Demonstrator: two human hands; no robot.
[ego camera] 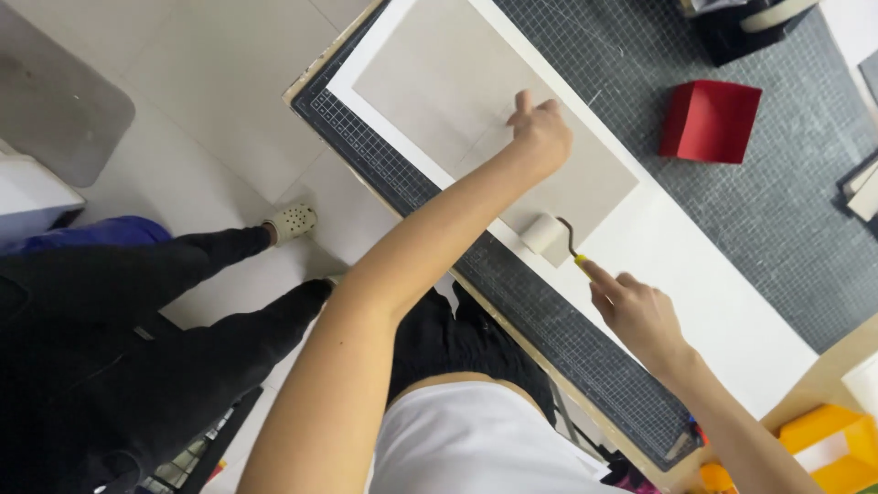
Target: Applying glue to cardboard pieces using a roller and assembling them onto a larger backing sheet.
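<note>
A grey board (457, 82) lies on a larger white sheet (713, 284), both on a dark gridded cutting mat (549, 320). My left hand (540, 135) presses down on the grey board with its fingers curled, near the board's middle. My right hand (640, 311) grips the yellow-and-black handle of a small white roller (546, 234). The roller sits at the near edge of the grey board, just below my left hand.
A red open box (709, 119) stands on the mat at the right. A black holder (741, 27) is at the top, and yellow-orange boxes (828, 448) at the bottom right. Another person in black trousers (137, 311) and a pale clog (293, 221) stands left of the table.
</note>
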